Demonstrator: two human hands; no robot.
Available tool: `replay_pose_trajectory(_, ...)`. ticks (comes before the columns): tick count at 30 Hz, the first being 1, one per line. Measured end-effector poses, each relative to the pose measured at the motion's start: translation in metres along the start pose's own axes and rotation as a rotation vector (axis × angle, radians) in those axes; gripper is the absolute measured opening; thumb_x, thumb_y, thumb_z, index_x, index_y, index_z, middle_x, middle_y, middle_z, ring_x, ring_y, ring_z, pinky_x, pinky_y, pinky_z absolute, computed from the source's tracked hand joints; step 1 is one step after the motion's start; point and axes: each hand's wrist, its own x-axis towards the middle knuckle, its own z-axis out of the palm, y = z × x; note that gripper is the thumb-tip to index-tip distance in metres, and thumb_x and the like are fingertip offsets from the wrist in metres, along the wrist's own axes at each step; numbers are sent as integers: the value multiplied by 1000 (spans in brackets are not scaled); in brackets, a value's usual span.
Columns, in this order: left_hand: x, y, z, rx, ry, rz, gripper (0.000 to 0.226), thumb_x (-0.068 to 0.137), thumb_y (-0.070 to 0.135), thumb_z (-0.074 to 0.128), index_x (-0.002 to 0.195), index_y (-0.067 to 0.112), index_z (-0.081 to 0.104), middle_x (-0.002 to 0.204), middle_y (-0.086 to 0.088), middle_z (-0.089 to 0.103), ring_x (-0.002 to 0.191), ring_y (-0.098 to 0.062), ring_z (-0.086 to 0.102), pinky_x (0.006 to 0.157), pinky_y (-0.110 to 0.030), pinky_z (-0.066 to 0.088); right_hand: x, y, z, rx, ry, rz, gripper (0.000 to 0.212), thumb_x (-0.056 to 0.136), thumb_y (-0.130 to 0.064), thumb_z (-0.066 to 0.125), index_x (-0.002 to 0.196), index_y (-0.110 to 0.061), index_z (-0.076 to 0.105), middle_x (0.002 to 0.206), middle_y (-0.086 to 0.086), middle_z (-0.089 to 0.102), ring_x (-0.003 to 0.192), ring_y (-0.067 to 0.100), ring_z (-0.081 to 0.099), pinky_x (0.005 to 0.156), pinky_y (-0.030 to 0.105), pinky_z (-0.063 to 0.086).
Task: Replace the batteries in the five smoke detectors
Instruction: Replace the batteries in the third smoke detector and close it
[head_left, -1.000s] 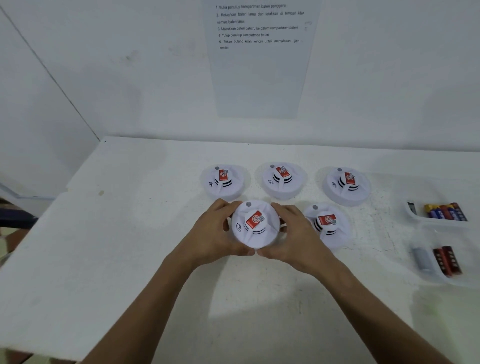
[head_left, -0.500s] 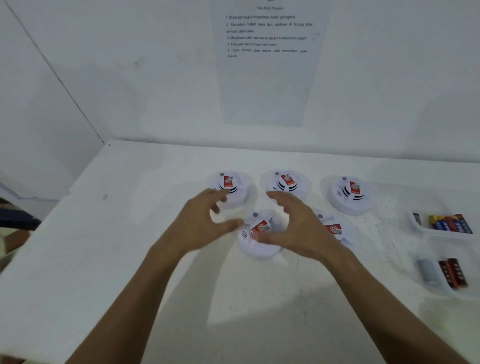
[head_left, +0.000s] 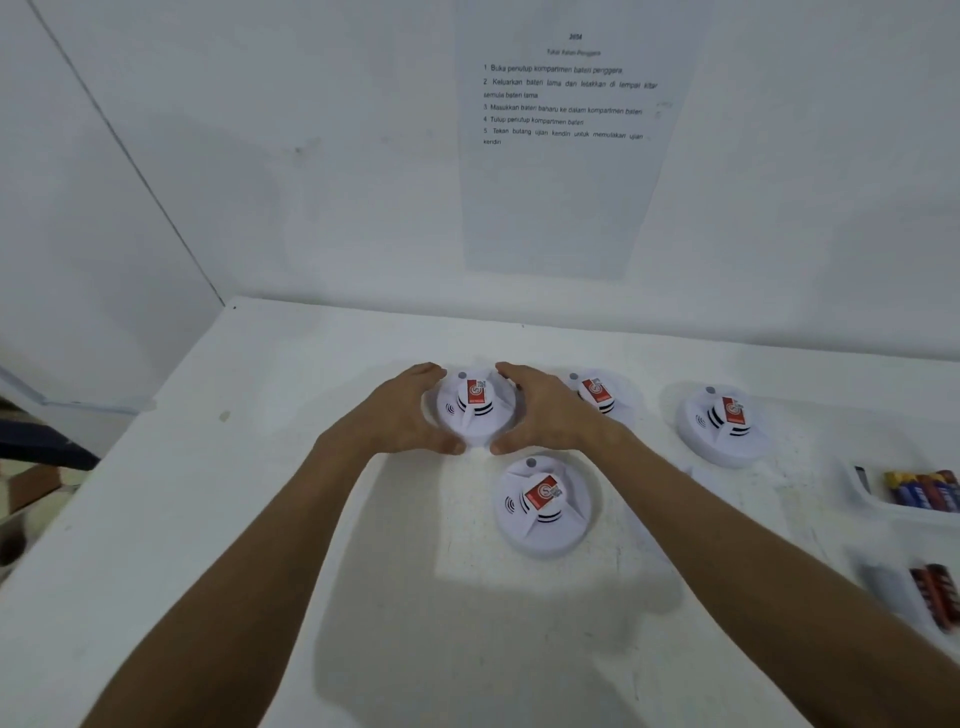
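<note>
Several white round smoke detectors with red labels lie on the white table (head_left: 260, 519). My left hand (head_left: 400, 415) and my right hand (head_left: 545, 415) cup the back-left smoke detector (head_left: 475, 415) from either side, fingers curled round its rim. A second detector (head_left: 543, 506) lies just in front of it, untouched. Another detector (head_left: 600, 395) sits behind my right hand, partly hidden. One more detector (head_left: 722, 423) lies at the back right. My right forearm hides most of the table to the right of the front detector.
Two clear trays stand at the right edge: the far tray (head_left: 862, 493) holds blue and yellow batteries (head_left: 922, 488), the near tray (head_left: 883, 587) holds red and black batteries (head_left: 937, 597). An instruction sheet (head_left: 566, 156) hangs on the wall. The table's left edge drops off.
Both hands let go of the front detector, lifted, and moved back to the back-left detector, which they now grip. The view has tilted upward.
</note>
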Motion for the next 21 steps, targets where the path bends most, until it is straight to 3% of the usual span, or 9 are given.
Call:
replay_pose_trajectory(2, 2, -3, 5, -10, 6, 2, 79, 45, 54, 86, 114, 25, 61, 121, 9, 56, 113, -11, 52, 94, -28, 43, 5, -3, 2, -43, 9, -13, 90, 57, -29, 93, 133, -8, 50, 131, 9, 56, 124, 29, 51, 103, 42, 45)
replay_pose_trajectory(4, -1, -2, 6, -37, 25, 8, 79, 47, 47, 88, 118, 22, 63, 124, 7, 57, 114, -11, 51, 97, -27, 42, 13, 5, 6, -61, 3, -36, 107, 49, -43, 92, 140, -10, 45, 138, 9, 51, 130, 30, 46, 107, 48, 42)
replay_pose_trajectory(6, -6, 2, 6, -69, 59, 24, 76, 51, 37, 93, 119, 19, 62, 121, 4, 59, 109, -12, 54, 91, -23, 41, 10, 5, 5, -79, -7, -73, 114, 56, -36, 93, 151, -15, 32, 147, 9, 42, 137, 27, 38, 111, 48, 39)
replay_pose_trajectory(10, -24, 29, 1, -128, 111, 93, 72, 58, 29, 92, 122, 21, 59, 121, 10, 58, 107, -9, 54, 87, -19, 41, -15, 9, -7, -38, 14, -157, 117, 65, -21, 89, 156, -31, 15, 128, 4, 42, 115, 19, 45, 89, 30, 44)
replay_pose_trajectory(14, -45, 76, 2, -212, 120, 178, 84, 57, 39, 91, 131, 31, 53, 128, 18, 51, 114, 0, 50, 91, -16, 38, -60, 19, -30, 7, 65, -255, 112, 63, -19, 92, 152, -29, 24, 123, -3, 44, 109, 13, 43, 80, 8, 38)
replay_pose_trajectory(16, -55, 100, 7, -290, 108, 200, 80, 57, 43, 90, 128, 38, 53, 124, 20, 54, 111, 3, 53, 91, -19, 43, -89, 26, -44, 105, 103, -252, 103, 63, -15, 91, 145, -30, 31, 123, -10, 48, 113, 14, 49, 85, 12, 47)
replay_pose_trajectory(18, -64, 125, 14, -372, 108, 223, 70, 65, 44, 85, 128, 40, 54, 120, 19, 57, 108, 3, 55, 91, -21, 47, -122, 35, -59, 253, 143, -227, 99, 61, -9, 90, 140, -30, 34, 126, -7, 50, 114, 15, 56, 85, 26, 58)
replay_pose_trajectory(21, -73, 164, 29, -442, 51, 270, 61, 72, 44, 78, 128, 41, 54, 119, 17, 61, 108, 0, 59, 95, -31, 50, -169, 56, -79, 399, 214, -219, 96, 56, -1, 89, 133, -23, 36, 127, -7, 51, 114, 7, 56, 86, 25, 56)
